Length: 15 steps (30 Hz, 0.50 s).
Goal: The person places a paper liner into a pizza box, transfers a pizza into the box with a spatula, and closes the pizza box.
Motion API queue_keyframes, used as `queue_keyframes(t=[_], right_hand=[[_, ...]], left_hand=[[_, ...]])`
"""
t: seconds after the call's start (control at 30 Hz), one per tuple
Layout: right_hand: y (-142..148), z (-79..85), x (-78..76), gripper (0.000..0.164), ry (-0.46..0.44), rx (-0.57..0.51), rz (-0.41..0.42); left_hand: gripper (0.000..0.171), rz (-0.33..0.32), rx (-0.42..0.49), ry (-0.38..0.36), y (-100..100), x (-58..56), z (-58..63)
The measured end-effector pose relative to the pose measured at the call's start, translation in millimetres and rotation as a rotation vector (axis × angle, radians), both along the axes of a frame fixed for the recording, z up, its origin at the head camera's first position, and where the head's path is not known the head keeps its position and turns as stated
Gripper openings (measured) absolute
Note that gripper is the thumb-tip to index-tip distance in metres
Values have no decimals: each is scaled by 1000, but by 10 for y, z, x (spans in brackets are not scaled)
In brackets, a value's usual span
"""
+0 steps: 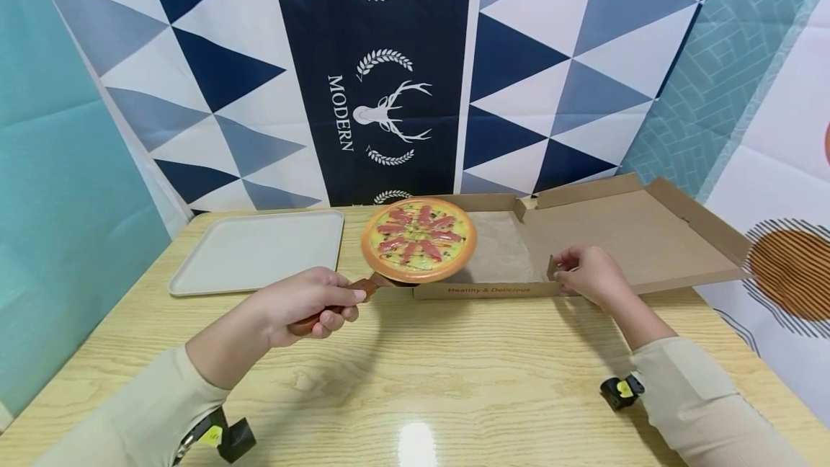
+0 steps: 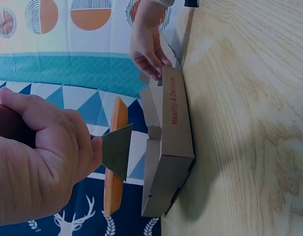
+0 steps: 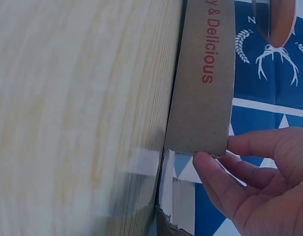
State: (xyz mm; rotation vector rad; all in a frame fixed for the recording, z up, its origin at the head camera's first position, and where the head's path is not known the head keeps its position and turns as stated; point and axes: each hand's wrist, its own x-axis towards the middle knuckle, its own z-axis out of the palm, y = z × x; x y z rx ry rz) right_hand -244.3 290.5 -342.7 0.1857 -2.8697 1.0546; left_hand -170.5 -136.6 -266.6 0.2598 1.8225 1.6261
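A pizza [image 1: 418, 239] with red strips on a yellow top rests on a metal server blade [image 2: 117, 150], raised above the left part of an open cardboard pizza box [image 1: 490, 291]. My left hand [image 1: 310, 306] grips the wooden handle [image 1: 369, 287] of this pizza server. In the left wrist view the pizza [image 2: 117, 157] shows edge-on, apart from the box. My right hand [image 1: 593, 276] pinches the front corner of the box; the right wrist view shows thumb and fingers [image 3: 254, 172] at the end of the printed front wall [image 3: 203, 108].
A white rectangular tray [image 1: 259, 251] lies at the left of the wooden table [image 1: 415, 366]. The box lid [image 1: 635, 236] is folded open to the right. Patterned cloth [image 1: 389, 92] hangs behind the table.
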Motion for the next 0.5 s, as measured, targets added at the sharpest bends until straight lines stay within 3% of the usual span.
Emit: queue_keyframes(t=[0.5], right_hand=[[4,-14,5,26,4,-17,-4]], left_hand=[[21,-4,-45,-18,220,-205,-20]])
